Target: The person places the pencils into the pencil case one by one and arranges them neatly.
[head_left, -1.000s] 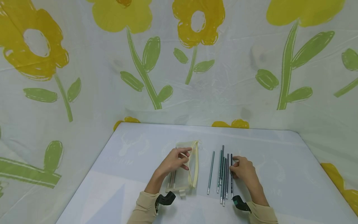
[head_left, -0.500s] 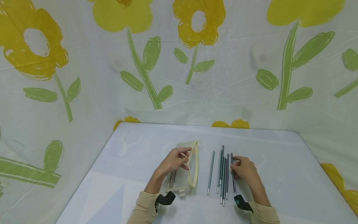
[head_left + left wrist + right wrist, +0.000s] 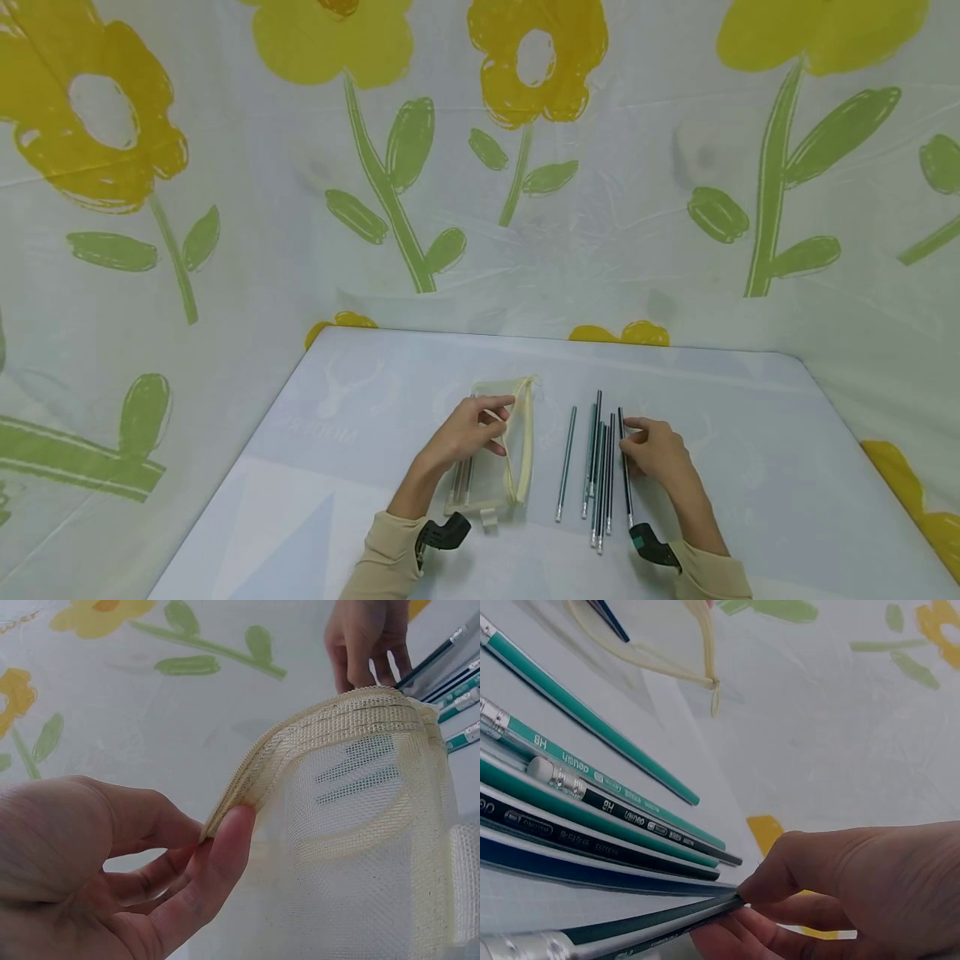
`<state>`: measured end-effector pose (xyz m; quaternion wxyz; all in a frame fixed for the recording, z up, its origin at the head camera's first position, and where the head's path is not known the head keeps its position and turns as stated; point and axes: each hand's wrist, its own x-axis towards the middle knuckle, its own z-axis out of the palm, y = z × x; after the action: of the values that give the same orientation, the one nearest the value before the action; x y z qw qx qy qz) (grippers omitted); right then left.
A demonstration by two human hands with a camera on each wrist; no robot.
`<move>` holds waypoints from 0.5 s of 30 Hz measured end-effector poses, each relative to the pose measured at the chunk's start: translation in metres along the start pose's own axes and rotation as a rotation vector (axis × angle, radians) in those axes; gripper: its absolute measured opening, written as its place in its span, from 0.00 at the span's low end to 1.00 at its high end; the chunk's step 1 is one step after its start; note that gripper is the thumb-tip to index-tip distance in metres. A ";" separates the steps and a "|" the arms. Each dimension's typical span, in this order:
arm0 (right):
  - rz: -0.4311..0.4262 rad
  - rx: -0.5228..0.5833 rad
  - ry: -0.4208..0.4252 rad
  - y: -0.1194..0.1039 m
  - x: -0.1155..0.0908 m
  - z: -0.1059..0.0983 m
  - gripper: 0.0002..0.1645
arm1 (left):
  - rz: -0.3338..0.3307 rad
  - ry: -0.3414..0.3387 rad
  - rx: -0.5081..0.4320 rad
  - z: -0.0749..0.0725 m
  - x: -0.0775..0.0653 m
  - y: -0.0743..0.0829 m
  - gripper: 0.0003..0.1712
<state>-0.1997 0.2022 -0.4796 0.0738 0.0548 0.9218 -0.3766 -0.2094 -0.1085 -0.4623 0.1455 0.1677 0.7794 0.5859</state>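
My left hand (image 3: 472,429) pinches the zippered edge of a cream mesh pencil pouch (image 3: 337,724) between thumb and fingers, holding its mouth apart. Through the mesh, pencils (image 3: 461,482) show inside at the pouch's left side. With thumb and fingertips, my right hand (image 3: 658,450) pinches a dark pencil (image 3: 652,926) near its eraserless end. That pencil's eraser end points toward the person, at the right of a row of loose pencils (image 3: 602,475). The loose ones are dark and teal, with white erasers in silver ferrules.
A single teal pencil (image 3: 566,462) lies between the pouch and the row. The white table (image 3: 360,492) meets a flower-printed curtain (image 3: 585,267) at its back edge. Black wrist cameras sit at both cuffs, the right one (image 3: 649,546) close to the held pencil's eraser end.
The right hand has shifted slightly right with its pencil, whose eraser end has swung away from the row and widened the gap. The left hand and pouch have stayed in place.
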 end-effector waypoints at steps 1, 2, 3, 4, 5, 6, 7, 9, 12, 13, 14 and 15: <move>-0.003 0.013 -0.001 -0.001 0.000 0.000 0.31 | 0.001 0.001 0.000 0.000 0.000 0.000 0.28; -0.005 0.030 -0.003 -0.001 0.000 0.000 0.31 | 0.001 0.001 0.000 0.000 0.000 0.000 0.28; -0.009 0.051 -0.007 -0.002 0.000 0.000 0.31 | 0.001 0.002 0.001 0.000 0.000 0.000 0.28; -0.011 0.069 -0.011 -0.003 0.000 0.001 0.31 | 0.002 0.004 0.002 0.000 0.000 0.000 0.28; -0.015 0.083 -0.013 -0.004 0.000 0.001 0.31 | 0.003 0.005 0.003 0.000 0.000 0.000 0.28; -0.018 0.095 -0.017 -0.006 -0.001 0.002 0.31 | 0.003 0.006 0.003 0.000 0.000 -0.001 0.28; -0.019 0.106 -0.020 -0.007 -0.001 0.002 0.31 | 0.003 0.006 0.002 -0.001 0.000 -0.001 0.28; -0.024 0.122 -0.022 -0.008 0.000 0.003 0.31 | 0.002 0.006 -0.001 -0.001 0.001 -0.002 0.28; -0.034 0.135 -0.021 -0.011 0.000 0.005 0.31 | 0.002 0.003 -0.009 -0.001 0.001 -0.002 0.28; -0.038 0.140 -0.020 -0.012 0.000 0.006 0.31 | 0.003 0.002 -0.011 -0.001 0.001 -0.003 0.28; -0.042 0.148 -0.020 -0.013 0.001 0.006 0.31 | 0.004 0.001 -0.014 -0.001 0.001 -0.003 0.28; -0.043 0.158 -0.020 -0.014 0.001 0.007 0.31 | 0.005 0.000 -0.016 -0.001 0.001 -0.003 0.28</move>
<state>-0.2023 0.1873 -0.4751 0.0705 0.0368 0.8895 -0.4500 -0.2112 -0.1095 -0.4646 0.1454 0.1688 0.7743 0.5923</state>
